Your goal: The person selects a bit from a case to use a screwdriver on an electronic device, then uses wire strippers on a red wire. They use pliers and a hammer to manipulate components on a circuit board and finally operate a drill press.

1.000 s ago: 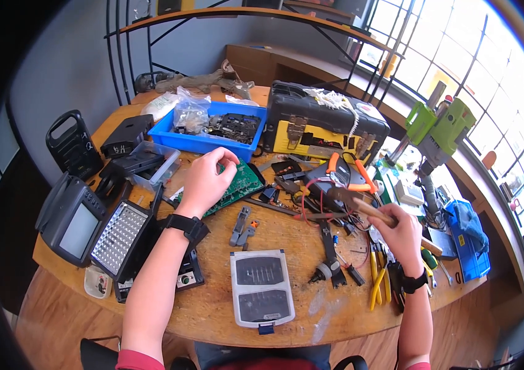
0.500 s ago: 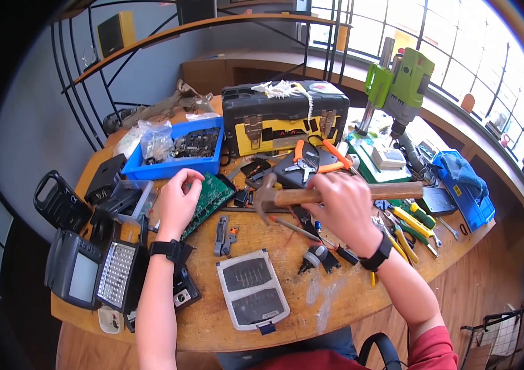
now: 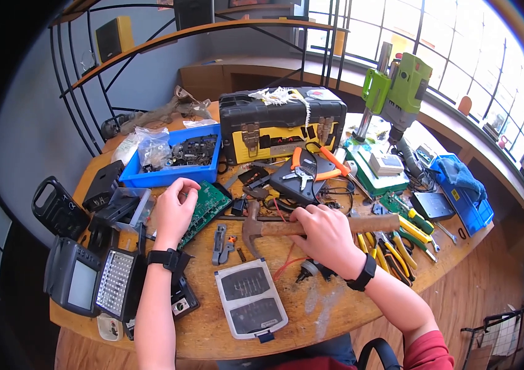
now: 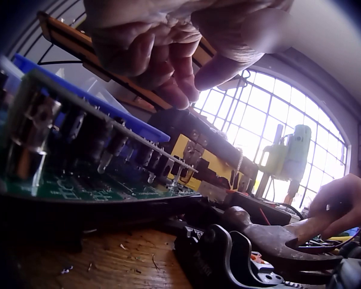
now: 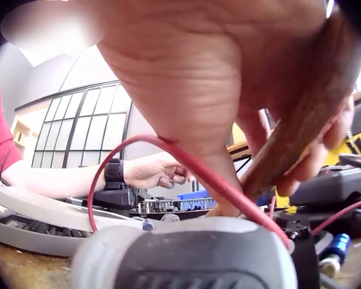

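Observation:
My right hand (image 3: 330, 237) grips the wooden handle of a claw hammer (image 3: 367, 224), its metal head pointing left over the middle of the table. In the right wrist view, the fingers wrap around the handle (image 5: 307, 114). Above the near end of a green circuit board (image 3: 211, 206), my left hand (image 3: 174, 213) hangs loosely curled, and the left wrist view shows nothing between its fingers (image 4: 183, 78). A small grey tool (image 3: 219, 245) lies between the board and the hammer head. Nearer the table's front edge is a two-window case (image 3: 251, 299) of thin bits.
A blue tray (image 3: 172, 176) of parts and a black-yellow toolbox (image 3: 283, 123) stand behind. Orange-handled pliers (image 3: 304, 172) lie before the toolbox. Several pliers (image 3: 397, 259) lie at right, near a green drill (image 3: 407, 89). A lamp (image 3: 114, 280) stands at left.
My right hand has carried the hammer from the right over to the middle, then lower toward the case. My left hand stays near the board. The head view has turned right.

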### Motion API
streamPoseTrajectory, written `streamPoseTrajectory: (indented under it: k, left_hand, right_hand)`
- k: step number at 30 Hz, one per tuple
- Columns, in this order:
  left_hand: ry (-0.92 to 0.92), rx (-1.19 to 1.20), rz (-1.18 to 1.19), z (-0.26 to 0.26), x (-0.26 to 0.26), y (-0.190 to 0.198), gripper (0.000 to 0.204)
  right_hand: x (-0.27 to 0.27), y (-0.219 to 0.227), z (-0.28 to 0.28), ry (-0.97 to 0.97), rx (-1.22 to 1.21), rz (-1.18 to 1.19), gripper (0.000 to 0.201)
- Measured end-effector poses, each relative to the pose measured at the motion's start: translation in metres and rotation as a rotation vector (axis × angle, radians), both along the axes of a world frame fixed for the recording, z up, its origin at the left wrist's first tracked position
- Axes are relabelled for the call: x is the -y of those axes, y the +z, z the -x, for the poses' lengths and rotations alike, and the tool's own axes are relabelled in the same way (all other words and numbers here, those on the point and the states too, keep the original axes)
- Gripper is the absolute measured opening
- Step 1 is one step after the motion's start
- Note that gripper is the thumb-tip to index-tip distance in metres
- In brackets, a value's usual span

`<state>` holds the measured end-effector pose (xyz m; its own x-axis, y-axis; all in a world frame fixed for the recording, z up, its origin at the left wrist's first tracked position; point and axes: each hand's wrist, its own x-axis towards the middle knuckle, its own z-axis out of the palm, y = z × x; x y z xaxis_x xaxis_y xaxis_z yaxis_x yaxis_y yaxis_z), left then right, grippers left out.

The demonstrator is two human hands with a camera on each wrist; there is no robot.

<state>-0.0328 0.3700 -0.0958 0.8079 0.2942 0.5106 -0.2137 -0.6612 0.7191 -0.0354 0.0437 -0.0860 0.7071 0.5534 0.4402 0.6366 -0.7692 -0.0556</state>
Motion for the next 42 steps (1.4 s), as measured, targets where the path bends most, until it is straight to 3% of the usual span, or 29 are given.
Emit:
streamPoseTrajectory:
  k: [5,12,20,22,26,28,30,36,42]
  left_hand:
    - [-0.017,0.023,-0.004,-0.001,0.0,-0.001,0.011]
    - [-0.008,-0.009,-0.031,0.002,0.004,0.003,0.012]
    - [-0.038,-0.024,-0.07,0.005,0.01,0.009,0.008]
    - [-0.024,0.066,-0.227,0.006,0.02,0.017,0.01]
    - [-0.137,0.089,-0.511,-0.003,0.043,0.023,0.024]
    - [-0.209,0.032,-0.631,-0.012,0.063,0.028,0.053]
    - [-0.321,-0.041,-0.588,-0.025,0.093,0.038,0.063]
    - [-0.502,-0.188,-0.618,-0.074,0.136,0.062,0.071]
    - [-0.35,-0.274,-0.636,-0.069,0.102,0.077,0.062]
  right_hand:
    - [0.021,0.003,0.014,0.021,-0.051,-0.05,0.017]
    - [0.044,0.041,0.011,-0.055,-0.092,-0.116,0.015]
    - [0.039,0.127,0.013,-0.038,0.028,-0.553,0.01]
    - [0.042,0.135,0.015,0.0,0.03,-0.632,0.01]
    - [0.065,0.142,0.013,-0.037,-0.021,-0.487,0.013]
    - [0.076,0.14,0.001,-0.035,-0.016,-0.493,0.014]
    - [0.086,0.139,-0.009,-0.072,-0.047,-0.494,0.015]
    - [0.094,0.137,-0.019,-0.112,-0.056,-0.544,0.014]
    - [0.097,0.132,-0.025,-0.112,-0.056,-0.582,0.013]
